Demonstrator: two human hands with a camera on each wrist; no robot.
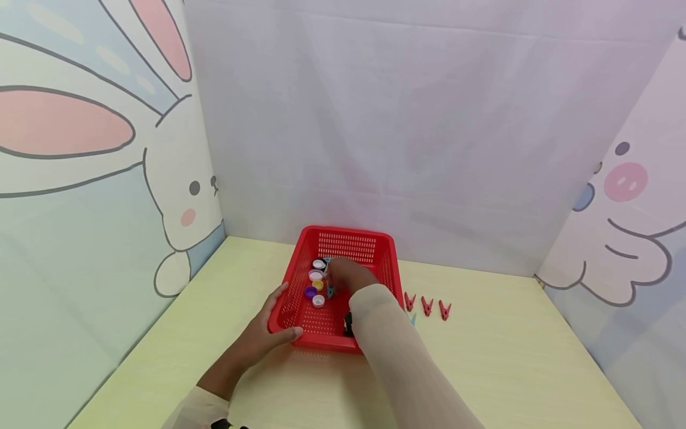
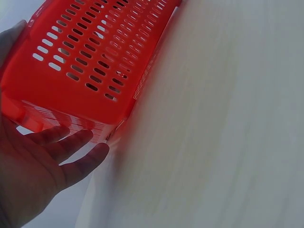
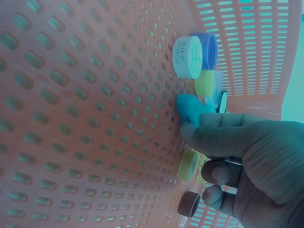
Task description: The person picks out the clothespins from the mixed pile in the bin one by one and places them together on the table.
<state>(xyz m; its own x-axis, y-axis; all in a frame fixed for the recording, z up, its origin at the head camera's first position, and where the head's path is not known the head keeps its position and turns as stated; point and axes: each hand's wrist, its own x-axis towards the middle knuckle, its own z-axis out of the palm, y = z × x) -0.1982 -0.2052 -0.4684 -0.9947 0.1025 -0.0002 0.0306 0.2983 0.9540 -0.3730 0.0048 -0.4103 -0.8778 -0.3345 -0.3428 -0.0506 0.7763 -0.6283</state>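
My right hand (image 1: 348,275) reaches down into a red plastic basket (image 1: 329,341). Between thumb and forefinger it pinches a teal clothespin (image 3: 189,107), close to the basket floor. Bottle caps lie along the left inside the basket: a white cap (image 1: 318,301), a purple cap (image 1: 311,292), a yellow cap (image 1: 318,285) and others. In the right wrist view a dark cap (image 3: 189,204) lies below the fingers. My left hand (image 1: 261,333) spans the basket's near left corner, thumb at the front rim, spread fingers along the left side, as the left wrist view (image 2: 38,166) also shows.
Three red clothespins (image 1: 427,306) lie in a row on the pale yellow table (image 1: 509,357), right of the basket. A teal clothespin (image 1: 413,319) shows partly beside the basket's right wall. A white cloth wall (image 1: 429,131) stands behind, with printed cartoon panels on both sides.
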